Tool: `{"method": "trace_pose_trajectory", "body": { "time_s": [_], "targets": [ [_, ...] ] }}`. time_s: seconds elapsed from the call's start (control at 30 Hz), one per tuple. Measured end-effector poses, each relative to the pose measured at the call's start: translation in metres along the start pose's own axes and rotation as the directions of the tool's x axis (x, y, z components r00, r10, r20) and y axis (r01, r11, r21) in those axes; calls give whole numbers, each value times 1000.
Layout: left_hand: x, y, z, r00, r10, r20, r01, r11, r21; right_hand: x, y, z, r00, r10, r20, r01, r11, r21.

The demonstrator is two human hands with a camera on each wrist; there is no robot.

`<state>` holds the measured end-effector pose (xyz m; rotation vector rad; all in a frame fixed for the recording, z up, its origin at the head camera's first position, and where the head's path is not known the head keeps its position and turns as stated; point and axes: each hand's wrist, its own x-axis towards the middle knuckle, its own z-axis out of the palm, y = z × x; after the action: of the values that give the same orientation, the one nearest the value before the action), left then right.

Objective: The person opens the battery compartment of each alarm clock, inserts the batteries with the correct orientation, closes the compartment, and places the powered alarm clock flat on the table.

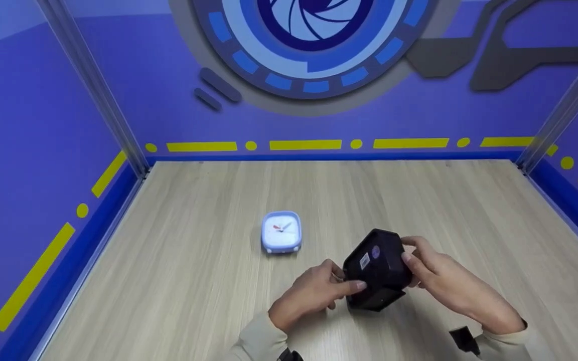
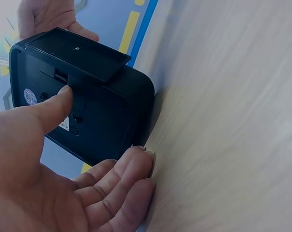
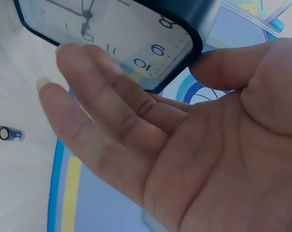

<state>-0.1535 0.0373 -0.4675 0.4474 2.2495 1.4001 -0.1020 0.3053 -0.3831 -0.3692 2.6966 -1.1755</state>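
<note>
Both hands hold a black desk clock (image 1: 377,260) tilted over the table, its back turned up toward the head view. My left hand (image 1: 314,288) grips its lower left side, the thumb lying on the back panel beside a small slot, as the left wrist view shows. My right hand (image 1: 442,276) holds the opposite side between thumb and fingers. A flat black flap (image 2: 78,53) sticks out from one long side. The white numbered dial (image 3: 121,34) appears in the right wrist view. Farther left stands a small light-blue clock (image 1: 281,231), apart from both hands.
The wood-grain table (image 1: 193,281) is bounded by blue printed walls (image 1: 289,125) at the back and sides, with metal posts (image 1: 93,85) at the corners. In the right wrist view, a small dark round-ended item (image 3: 10,133) shows; its kind is unclear.
</note>
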Motion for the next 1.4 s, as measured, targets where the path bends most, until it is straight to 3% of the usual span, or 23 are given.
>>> {"method": "trace_pose_trajectory", "body": {
  "time_s": [0.27,0.73,1.1,1.4],
  "targets": [
    [1,-2,2,999,21,-35,-19,998,64,-2,-8,2,989,-68,-132,38,976,-214],
    [-1,2,5,999,32,-21,-29,988,151,-4,-13,8,958,22,-285,-103,956,-274],
    [-2,3,4,998,17,-53,-9,988,156,-4,-8,10,975,73,-209,-157,894,-420],
    [-3,4,4,997,22,-75,-8,983,182,-2,-5,16,979,77,-189,-157,877,-455]
  ]
}}
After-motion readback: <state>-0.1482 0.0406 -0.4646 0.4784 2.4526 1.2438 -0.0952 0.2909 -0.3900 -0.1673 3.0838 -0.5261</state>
